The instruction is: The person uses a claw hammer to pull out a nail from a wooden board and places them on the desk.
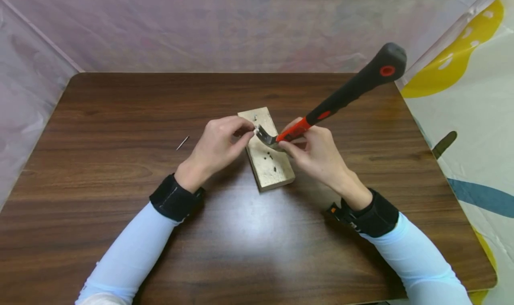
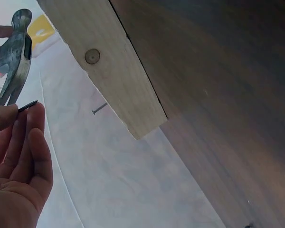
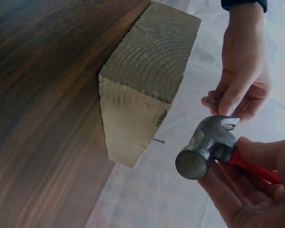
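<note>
My right hand (image 1: 321, 155) grips a claw hammer (image 1: 349, 90) by the red neck just below its head, the black handle slanting up and away to the right. The claw points toward my left hand (image 1: 217, 142). Thumb and fingertips of that hand pinch a nail (image 2: 27, 106) right at the claw tips. Under both hands lies a wooden block (image 1: 261, 162), flat on the table. One nail (image 3: 158, 141) sticks up from the block's far end. Several dark marks or holes dot the block's near half.
A loose nail (image 1: 182, 143) lies on the brown wood-grain table (image 1: 100, 162), left of my left hand. Pale sheeting (image 1: 192, 32) hangs along the far edge, and a patterned cloth (image 1: 482, 162) is at the right side.
</note>
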A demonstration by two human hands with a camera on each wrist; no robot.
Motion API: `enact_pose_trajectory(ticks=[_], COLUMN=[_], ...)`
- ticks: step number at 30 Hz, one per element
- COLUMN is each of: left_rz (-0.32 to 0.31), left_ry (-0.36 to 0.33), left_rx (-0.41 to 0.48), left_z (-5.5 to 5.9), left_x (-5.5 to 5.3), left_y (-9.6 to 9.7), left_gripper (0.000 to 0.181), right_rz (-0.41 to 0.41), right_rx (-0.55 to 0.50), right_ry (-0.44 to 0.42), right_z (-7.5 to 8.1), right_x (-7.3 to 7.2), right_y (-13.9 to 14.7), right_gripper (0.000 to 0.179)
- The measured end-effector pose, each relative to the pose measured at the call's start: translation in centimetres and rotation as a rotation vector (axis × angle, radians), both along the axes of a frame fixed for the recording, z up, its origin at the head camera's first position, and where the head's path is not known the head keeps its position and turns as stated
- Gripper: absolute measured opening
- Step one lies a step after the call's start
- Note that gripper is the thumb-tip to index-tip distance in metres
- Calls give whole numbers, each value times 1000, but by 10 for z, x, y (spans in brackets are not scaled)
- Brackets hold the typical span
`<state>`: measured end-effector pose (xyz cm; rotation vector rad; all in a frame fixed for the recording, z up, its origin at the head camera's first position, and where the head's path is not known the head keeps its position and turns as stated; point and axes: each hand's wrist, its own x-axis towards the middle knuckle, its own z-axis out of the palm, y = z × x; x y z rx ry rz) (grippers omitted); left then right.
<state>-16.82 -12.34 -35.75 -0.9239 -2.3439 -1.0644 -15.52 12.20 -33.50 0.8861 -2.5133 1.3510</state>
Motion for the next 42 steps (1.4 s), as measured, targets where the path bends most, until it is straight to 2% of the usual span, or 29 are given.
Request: enact_pose_trajectory(ticks=[6,11,17,22,30,33,42], left_rz=[32,114,239,311,411,435,449], left_ry=[-40,-99,-252,-384,-552,-588,-629], left_rx=[-28,-109,-251,-302,-397,-417,-446], left_z=[0,1,3,3,3,0,-3], left_x=[-1,0,1,1,-3,-4,-5], left_y=[-5,-11,-23,-36,-53,-59,-73], left_gripper=[8,7,10,12,13,11,11], right_rz=[-17,-43,-60,-53,-61,-62,-65], right_rx=[32,67,62,60,73,79,103], right_ry=[-4,-2,-8,-19,-18,-24,-38], right_z=[0,-1,-2,-2,-1,-1,-1], right_x=[-1,-2,-2,-3,-3,-3,-4], right_y=[2,4,7,7,9,9,9], right_gripper=[15,16,16,15,16,16,15])
